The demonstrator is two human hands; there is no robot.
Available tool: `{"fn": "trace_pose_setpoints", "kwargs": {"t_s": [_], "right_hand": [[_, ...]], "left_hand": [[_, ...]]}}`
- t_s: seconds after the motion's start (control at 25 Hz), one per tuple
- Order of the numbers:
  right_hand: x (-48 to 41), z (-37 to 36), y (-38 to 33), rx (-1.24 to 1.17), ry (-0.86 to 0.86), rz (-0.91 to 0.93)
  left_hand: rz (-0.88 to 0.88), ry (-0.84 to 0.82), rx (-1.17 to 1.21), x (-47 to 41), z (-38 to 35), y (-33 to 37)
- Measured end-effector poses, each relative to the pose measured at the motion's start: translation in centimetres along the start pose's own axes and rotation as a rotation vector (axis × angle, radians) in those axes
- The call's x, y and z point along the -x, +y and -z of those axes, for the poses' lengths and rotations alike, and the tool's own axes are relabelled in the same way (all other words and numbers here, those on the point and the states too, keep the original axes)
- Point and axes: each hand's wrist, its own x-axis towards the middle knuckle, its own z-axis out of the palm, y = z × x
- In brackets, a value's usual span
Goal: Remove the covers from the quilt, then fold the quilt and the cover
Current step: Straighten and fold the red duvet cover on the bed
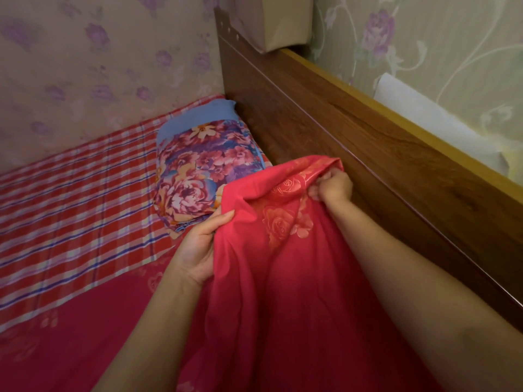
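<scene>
A red cover (283, 278) printed with golden roses is lifted off the bed in front of me. My right hand (331, 186) grips a bunched top edge of it close to the wooden headboard. My left hand (198, 250) holds the cover's left edge, thumb on top and fingers hidden under the cloth. A folded floral quilt (198, 176) with blue borders lies on the bed just behind the cover, against the headboard. More red rose-printed cloth (70, 335) lies flat at the lower left.
A red, white and blue checked sheet (70, 199) covers the mattress to the left. The brown wooden headboard (368, 154) runs along the right. Flowered wallpaper (85, 66) closes the far side, and a padded beige cushion (283, 21) hangs above the headboard.
</scene>
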Motion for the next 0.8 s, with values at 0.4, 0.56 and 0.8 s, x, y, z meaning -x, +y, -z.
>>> {"fn": "trace_pose_setpoints", "kwargs": {"t_s": [0.4,0.56,0.8], "right_hand": [[2.4,-0.1,-0.5,0.049,0.008,0.039],[4.5,-1.3,1.4,-0.038,-0.142,-0.034],[17.2,-0.3,3.2,0.033,-0.032,0.509]], "left_hand": [[0.163,-0.163,-0.344,-0.5,-1.4,-5.2],[-0.161,0.179,-0.997,1.7,1.9,-10.2],[0.268,0.791,-1.637,13.8,15.9,-13.0]]}}
